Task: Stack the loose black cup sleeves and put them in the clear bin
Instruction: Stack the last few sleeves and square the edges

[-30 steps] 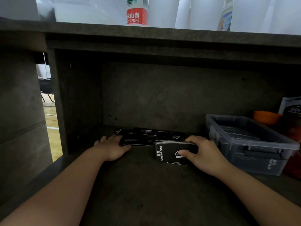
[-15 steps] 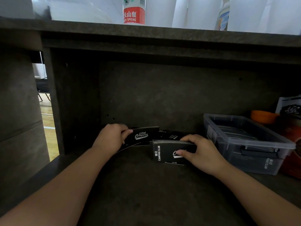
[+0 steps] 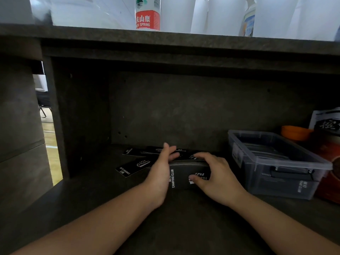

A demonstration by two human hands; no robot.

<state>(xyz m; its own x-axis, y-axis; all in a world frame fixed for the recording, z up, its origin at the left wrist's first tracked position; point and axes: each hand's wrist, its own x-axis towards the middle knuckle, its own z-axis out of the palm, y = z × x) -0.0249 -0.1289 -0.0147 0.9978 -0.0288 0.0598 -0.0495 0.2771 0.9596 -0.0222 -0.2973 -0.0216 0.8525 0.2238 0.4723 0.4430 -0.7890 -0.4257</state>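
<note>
A dim dark-grey shelf recess (image 3: pixel 184 111), with pale wooden floor (image 3: pixel 50 144) visible at left.

Café service counter, dark shelf (image 3: pixel 184 227), branded cup sleeves (image 3: pixel 134 165), stacked paper cups (image 3: pixel 226 14) above

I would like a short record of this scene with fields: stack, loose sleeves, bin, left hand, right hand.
stack: stack of black cup sleeves, standing on edge on the shelf
loose sleeves: loose black cup sleeves lie flat, left of and behind the stack
bin: clear bin, right of the stack, open, sleeves inside
left hand: left hand, fingers straight, against the stack's left end
right hand: right hand grips the stack
</note>
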